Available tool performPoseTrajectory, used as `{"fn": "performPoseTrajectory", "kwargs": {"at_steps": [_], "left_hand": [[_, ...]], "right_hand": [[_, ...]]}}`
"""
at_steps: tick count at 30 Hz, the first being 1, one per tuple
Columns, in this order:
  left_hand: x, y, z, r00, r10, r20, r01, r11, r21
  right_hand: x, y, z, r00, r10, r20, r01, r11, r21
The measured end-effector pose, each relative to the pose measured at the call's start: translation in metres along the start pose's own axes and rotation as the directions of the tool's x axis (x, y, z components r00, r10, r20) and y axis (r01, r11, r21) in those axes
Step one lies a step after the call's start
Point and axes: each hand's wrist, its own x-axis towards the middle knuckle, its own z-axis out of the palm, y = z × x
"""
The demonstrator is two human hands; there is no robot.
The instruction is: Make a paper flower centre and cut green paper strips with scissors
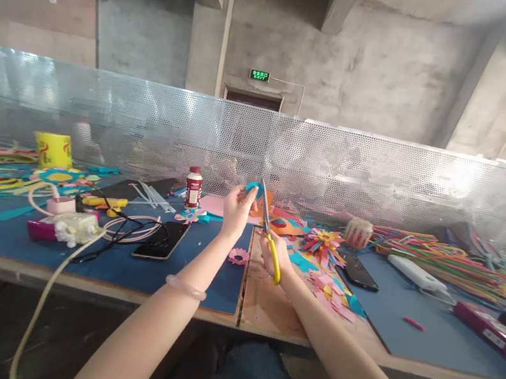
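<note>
My left hand pinches a small piece of blue paper above the table, fingers closed on its edge. In my right hand is a pair of scissors with yellow handles, its metal blades pointing up beside the blue paper. Whether the blades touch the paper I cannot tell. Below and between my arms lies a pink scalloped paper flower. A layered paper flower in yellow, pink and orange rests to the right of the scissors, near scattered paper scraps.
A perforated metal screen runs behind the table. To the left are a brown-red bottle, a phone, tangled cables and a yellow tape roll. On the right lie another phone, a white power strip and bundled colourful strips.
</note>
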Motion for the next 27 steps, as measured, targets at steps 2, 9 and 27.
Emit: {"fn": "performPoseTrajectory", "kwargs": {"at_steps": [2,9,27], "left_hand": [[0.0007,0.0004,-0.0004,1.000,-0.002,-0.004,0.002,1.000,-0.005],[0.0025,-0.0016,-0.0017,1.000,-0.001,-0.005,0.001,1.000,-0.009],[0.0044,-0.0012,-0.0047,0.999,0.001,-0.041,0.001,0.998,0.058]], "right_hand": [[0.0001,-0.0003,-0.0003,1.000,-0.006,-0.003,0.006,1.000,-0.011],[0.0009,-0.0027,-0.0007,1.000,-0.024,0.004,0.024,0.999,-0.046],[0.0014,-0.0036,-0.0049,0.993,0.031,-0.115,-0.036,0.999,-0.034]]}}
